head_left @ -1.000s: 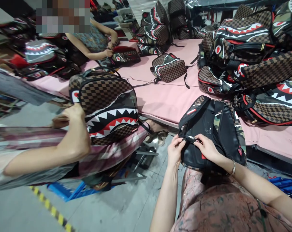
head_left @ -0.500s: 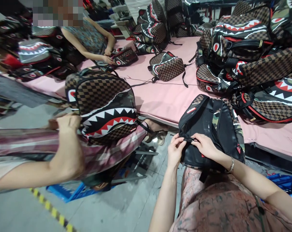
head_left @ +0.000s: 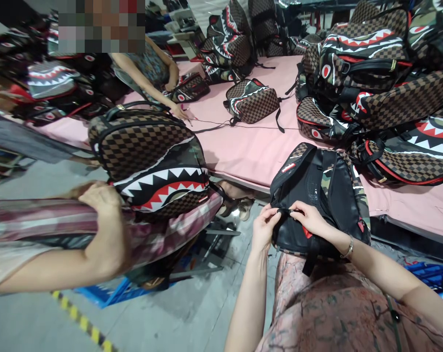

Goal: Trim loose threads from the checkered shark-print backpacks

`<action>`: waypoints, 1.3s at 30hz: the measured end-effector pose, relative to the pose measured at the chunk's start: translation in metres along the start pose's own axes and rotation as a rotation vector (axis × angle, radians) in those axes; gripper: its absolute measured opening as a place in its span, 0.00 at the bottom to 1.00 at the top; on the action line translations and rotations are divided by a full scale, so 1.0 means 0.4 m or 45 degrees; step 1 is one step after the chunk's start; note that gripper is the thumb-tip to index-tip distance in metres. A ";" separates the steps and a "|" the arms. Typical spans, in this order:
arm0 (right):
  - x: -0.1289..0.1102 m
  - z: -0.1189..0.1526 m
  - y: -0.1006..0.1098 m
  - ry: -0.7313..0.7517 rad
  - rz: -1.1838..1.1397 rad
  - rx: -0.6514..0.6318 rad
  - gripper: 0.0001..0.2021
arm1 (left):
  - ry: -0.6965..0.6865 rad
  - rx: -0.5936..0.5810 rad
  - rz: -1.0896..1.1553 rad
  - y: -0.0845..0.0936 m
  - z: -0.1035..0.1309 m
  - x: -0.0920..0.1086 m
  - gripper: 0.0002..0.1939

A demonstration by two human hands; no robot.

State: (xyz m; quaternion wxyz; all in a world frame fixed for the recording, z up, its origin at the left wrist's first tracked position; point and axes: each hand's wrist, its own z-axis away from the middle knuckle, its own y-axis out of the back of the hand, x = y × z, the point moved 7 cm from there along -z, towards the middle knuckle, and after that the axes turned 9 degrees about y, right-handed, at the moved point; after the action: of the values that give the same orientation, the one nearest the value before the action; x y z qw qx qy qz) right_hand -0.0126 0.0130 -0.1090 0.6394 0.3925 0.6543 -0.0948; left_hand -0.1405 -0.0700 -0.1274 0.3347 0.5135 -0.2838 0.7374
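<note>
A long worktable [head_left: 239, 151] with a pink cover ran across the room, its near edge trimmed in grey. The grey floor [head_left: 192, 313], crossed by thin straight seams, bore 1 strip of yellow-and-black striped tape [head_left: 84, 325]. 1 blue plastic frame [head_left: 100, 293] sat low at the left; a whitish panel [head_left: 206, 12] stood behind the table.

Across the table [head_left: 243, 154], a co-worker's hand [head_left: 179, 112] has left the small bag [head_left: 195, 87] and reached out sideways. The neighbour's hand [head_left: 102, 196] has slid down beside the big backpack [head_left: 151, 146], now turned slightly. At the right fingers [head_left: 299, 207], the bright tip has mostly disappeared.
</note>
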 end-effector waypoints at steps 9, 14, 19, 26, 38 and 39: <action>0.030 0.014 0.034 -0.081 -0.001 0.250 0.10 | 0.319 0.125 0.468 -0.014 -0.009 -0.009 0.11; -0.030 0.032 0.022 0.177 0.399 0.198 0.05 | 0.409 0.265 0.625 -0.008 -0.015 -0.029 0.09; -0.057 0.038 0.000 0.318 0.662 0.149 0.08 | 0.495 0.320 0.697 -0.004 -0.010 -0.040 0.06; -0.051 0.027 -0.016 0.328 0.595 0.123 0.09 | 0.563 0.338 0.727 -0.007 -0.003 -0.039 0.07; -0.063 0.028 -0.020 0.335 0.857 0.091 0.14 | 0.574 0.308 0.729 -0.016 0.003 -0.034 0.06; -0.064 0.028 -0.020 0.337 0.871 0.088 0.14 | 0.571 0.308 0.727 -0.016 0.004 -0.034 0.06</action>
State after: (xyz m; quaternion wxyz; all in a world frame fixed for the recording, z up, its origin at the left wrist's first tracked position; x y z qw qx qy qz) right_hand -0.0122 -0.0095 -0.0905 0.5304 0.6189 0.5586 0.1538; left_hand -0.1312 -0.0698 -0.1395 0.1065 0.2753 -0.2460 0.9232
